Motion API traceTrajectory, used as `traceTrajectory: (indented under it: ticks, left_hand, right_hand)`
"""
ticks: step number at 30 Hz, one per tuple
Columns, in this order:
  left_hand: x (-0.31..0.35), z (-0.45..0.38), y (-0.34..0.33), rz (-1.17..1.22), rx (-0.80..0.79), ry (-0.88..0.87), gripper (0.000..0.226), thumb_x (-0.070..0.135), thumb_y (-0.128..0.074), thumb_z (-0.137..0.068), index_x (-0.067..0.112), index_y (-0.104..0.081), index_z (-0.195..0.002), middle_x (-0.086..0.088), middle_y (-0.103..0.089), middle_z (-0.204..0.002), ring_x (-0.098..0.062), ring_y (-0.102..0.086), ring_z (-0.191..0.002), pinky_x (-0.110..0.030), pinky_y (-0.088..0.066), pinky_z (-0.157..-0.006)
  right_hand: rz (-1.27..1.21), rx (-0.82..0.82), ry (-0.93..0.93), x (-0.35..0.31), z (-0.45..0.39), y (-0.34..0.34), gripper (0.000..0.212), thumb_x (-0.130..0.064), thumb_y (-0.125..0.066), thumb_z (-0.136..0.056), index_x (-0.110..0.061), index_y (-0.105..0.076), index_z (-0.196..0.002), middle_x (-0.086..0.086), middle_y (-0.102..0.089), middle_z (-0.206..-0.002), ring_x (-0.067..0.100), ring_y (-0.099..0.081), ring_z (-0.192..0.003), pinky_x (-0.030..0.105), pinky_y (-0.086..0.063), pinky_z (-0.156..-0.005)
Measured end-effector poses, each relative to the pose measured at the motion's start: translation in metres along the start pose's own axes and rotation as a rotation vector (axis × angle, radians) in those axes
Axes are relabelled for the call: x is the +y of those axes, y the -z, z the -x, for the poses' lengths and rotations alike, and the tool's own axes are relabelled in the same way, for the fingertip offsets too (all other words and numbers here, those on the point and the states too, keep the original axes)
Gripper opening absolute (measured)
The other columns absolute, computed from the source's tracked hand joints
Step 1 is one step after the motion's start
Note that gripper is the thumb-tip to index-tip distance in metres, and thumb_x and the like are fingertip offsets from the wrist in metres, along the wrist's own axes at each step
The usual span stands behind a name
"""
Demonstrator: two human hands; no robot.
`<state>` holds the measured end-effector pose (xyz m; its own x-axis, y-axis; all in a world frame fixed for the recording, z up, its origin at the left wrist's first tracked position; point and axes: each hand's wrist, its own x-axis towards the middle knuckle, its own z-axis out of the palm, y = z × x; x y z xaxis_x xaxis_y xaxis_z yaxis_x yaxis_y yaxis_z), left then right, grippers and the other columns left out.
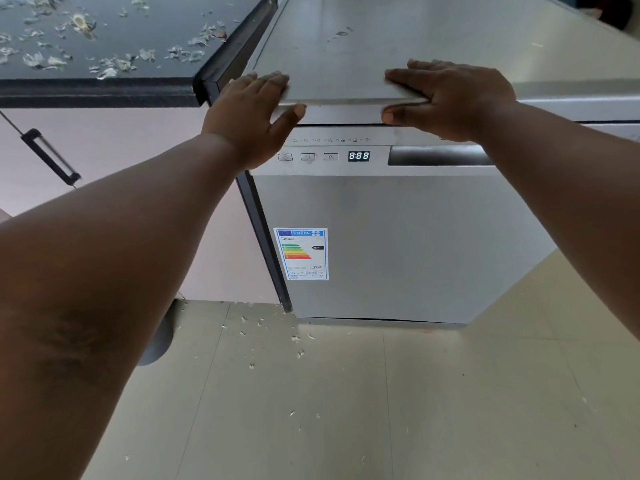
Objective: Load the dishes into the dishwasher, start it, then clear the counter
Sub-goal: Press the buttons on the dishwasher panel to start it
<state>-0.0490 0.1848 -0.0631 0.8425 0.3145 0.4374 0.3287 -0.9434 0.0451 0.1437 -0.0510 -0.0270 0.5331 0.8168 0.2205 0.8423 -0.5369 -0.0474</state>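
Two bare hands rest on the front edge of the dishwasher (398, 244) top. Left hand (252, 116): fingers straight and flat on the top panel, thumb hooked under the front lip, so the edge sits between thumb and fingers. Right hand (450, 98): same pose, fingers laid flat on top, thumb pressed against the lip below. Neither hand holds any loose object.

Dishwasher stands on the floor (346, 393), silver, door closed. It sits just beside the dark counter (104, 29), touching or nearly touching its end. Control strip runs below the lip: three small buttons (308, 156) in a row, then a lit display (358, 155) reading 8:88, then a recessed handle (436, 155) partly hidden by the right forearm. Energy label (301, 253) stuck on the left part of the door, coloured bars, the number 262 legible.

Counter surface strewn with pale scraps (114, 64), type cannot be told. More of the same scraps (298, 337) scattered on the tiled floor near the dishwasher's lower left corner. Pale cabinet front (121, 150) under the counter carries a dark bar handle (52, 157). No dishes in view; the inside of the dishwasher cannot be seen.
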Motion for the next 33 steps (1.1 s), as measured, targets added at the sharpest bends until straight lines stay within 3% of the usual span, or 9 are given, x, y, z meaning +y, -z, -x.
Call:
traceTrajectory:
  ticks: [8, 18, 21, 27, 33]
  left_hand:
    - [0.002, -0.008, 0.007, -0.01, -0.145, 0.075, 0.072, 0.062, -0.023, -0.097, 0.016, -0.024, -0.153, -0.005, -0.024, -0.159, -0.026, -0.017, -0.147, -0.046, -0.015, -0.12]
    - [0.0, -0.012, 0.004, -0.022, -0.137, 0.069, 0.074, 0.063, -0.023, -0.096, 0.014, -0.024, -0.152, -0.006, -0.025, -0.159, -0.025, -0.018, -0.147, -0.046, -0.014, -0.12]
    - [0.003, -0.009, 0.007, -0.058, -0.133, 0.077, 0.074, 0.062, -0.023, -0.097, 0.014, -0.024, -0.153, -0.006, -0.025, -0.159, -0.025, -0.019, -0.147, -0.048, -0.007, -0.121]
    - [0.012, -0.006, 0.025, -0.067, -0.282, 0.102, 0.081, 0.067, -0.02, -0.094, 0.016, -0.007, -0.156, -0.004, -0.009, -0.163, -0.023, -0.005, -0.15, -0.042, -0.001, -0.121]
    - [0.01, -0.006, 0.036, -0.025, -0.433, 0.104, 0.091, 0.074, -0.023, -0.087, 0.022, 0.01, -0.154, 0.0, 0.009, -0.162, -0.02, 0.011, -0.149, -0.04, 0.002, -0.121]
  right_hand:
    - [-0.002, -0.002, -0.005, 0.0, -0.001, -0.001, 0.075, -0.086, -0.033, -0.078, -0.054, -0.024, -0.145, -0.016, -0.023, -0.158, 0.014, -0.024, -0.146, 0.042, -0.027, -0.111]
    - [-0.001, 0.018, -0.008, 0.001, -0.002, -0.002, 0.078, -0.085, -0.035, -0.079, -0.048, -0.026, -0.147, -0.016, -0.027, -0.157, 0.014, -0.027, -0.145, 0.042, -0.029, -0.11]
    - [-0.015, -0.009, -0.009, -0.001, -0.001, 0.001, 0.076, -0.082, -0.039, -0.081, -0.049, -0.024, -0.148, -0.015, -0.022, -0.159, 0.015, -0.023, -0.146, 0.042, -0.025, -0.113]
    - [0.006, -0.087, -0.011, -0.002, -0.011, 0.005, 0.078, -0.076, -0.043, -0.084, -0.042, -0.022, -0.151, -0.006, -0.018, -0.161, 0.024, -0.021, -0.147, 0.041, -0.02, -0.115]
    - [0.0, -0.162, -0.038, -0.003, -0.014, 0.004, 0.081, -0.077, -0.039, -0.084, -0.041, -0.015, -0.152, -0.005, -0.013, -0.163, 0.023, -0.013, -0.149, 0.042, -0.011, -0.119]
